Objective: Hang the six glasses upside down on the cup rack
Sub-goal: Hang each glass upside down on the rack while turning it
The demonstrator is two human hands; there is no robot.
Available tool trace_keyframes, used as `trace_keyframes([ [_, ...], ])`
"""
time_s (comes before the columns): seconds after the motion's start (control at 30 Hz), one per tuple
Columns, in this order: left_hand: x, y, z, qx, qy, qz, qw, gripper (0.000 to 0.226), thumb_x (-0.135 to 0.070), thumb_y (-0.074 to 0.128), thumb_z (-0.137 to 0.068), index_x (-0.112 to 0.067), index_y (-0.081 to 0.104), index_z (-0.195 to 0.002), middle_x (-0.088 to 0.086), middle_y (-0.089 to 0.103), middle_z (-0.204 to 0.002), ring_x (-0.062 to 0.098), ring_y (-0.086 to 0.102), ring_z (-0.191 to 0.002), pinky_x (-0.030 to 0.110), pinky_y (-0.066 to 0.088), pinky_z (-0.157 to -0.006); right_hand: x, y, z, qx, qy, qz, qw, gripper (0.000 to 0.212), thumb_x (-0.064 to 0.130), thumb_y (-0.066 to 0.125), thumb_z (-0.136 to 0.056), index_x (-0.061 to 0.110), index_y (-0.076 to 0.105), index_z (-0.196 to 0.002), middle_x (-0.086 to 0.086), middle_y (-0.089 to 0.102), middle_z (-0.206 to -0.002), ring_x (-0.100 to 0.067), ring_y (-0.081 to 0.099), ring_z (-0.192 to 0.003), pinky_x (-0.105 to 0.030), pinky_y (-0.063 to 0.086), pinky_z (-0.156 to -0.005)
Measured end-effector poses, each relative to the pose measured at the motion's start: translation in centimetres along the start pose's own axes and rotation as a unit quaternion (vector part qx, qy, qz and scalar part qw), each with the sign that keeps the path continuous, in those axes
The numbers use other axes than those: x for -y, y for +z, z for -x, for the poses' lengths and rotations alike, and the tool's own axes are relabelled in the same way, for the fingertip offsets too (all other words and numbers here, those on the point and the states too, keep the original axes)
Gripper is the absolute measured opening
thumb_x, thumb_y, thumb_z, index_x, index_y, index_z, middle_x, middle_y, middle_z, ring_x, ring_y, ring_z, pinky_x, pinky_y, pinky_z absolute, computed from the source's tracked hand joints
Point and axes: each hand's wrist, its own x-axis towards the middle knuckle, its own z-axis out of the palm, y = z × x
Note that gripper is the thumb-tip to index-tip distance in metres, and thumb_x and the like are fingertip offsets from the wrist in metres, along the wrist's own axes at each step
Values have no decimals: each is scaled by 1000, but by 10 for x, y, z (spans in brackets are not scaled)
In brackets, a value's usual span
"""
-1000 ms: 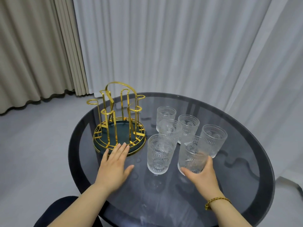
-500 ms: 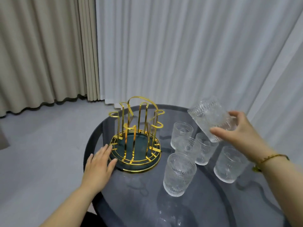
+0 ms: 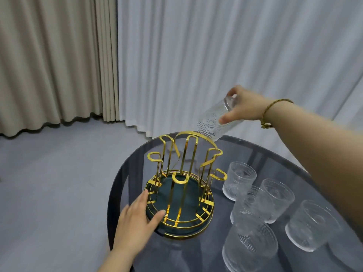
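Right hand [image 3: 243, 107] clasps patterned glass [image 3: 215, 120] by base end, mouth tilted down-left; gold cup rack [image 3: 182, 173] directly below grip, its top arch just under rim, pegs upright, all bare; left hand [image 3: 137, 214] flat, fingers spread, against rack base; five glasses [image 3: 263, 205] upright lower right on dark table [image 3: 275, 160], clear of path.

nearest glass [image 3: 249, 250] cropped, table [image 3: 255, 158] cut off
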Motion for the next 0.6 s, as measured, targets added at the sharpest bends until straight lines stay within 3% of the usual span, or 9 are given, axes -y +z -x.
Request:
trace_keyframes([
  [0.1, 2, 1, -2, 4, -2, -4, 1000, 75, -57, 44, -82, -23, 12, -141, -2, 28, -150, 16, 27, -137, 38, 16, -115, 14, 1, -13, 30, -30, 24, 999, 76, 36, 76, -59, 21, 36, -122, -2, 46, -111, -21, 45, -92, -28, 34, -77],
  [0.23, 3, 1, -4, 3, 0, -11, 1000, 76, -58, 43, -81, -24, 11, -141, -2, 28, -150, 16, 28, -137, 39, 18, -115, 28, 15, -25, 82, -53, 59, 993, 76, 36, 75, -61, 24, 36, -124, -5, 48, -128, -20, 45, -95, -28, 36, -79],
  [0.47, 3, 3, -4, 10, -5, -21, 1000, 81, -62, 41, -78, -25, 8, -141, -3, 24, -152, 15, 24, -138, 38, 13, -116, 42, 60, -26, 154, -93, 75, 981, 76, 30, 74, -66, 20, 33, -129, -9, 44, -136, -27, 44, -119, -35, 40, -92],
  [0.6, 5, 5, -4, 14, -9, -26, 1000, 82, -65, 39, -77, -26, 6, -141, -4, 22, -152, 14, 22, -139, 37, 11, -116, 44, 76, -25, 197, -91, 62, 974, 75, 24, 73, -68, 20, 32, -130, -9, 42, -136, -27, 44, -116, -33, 41, -83],
])
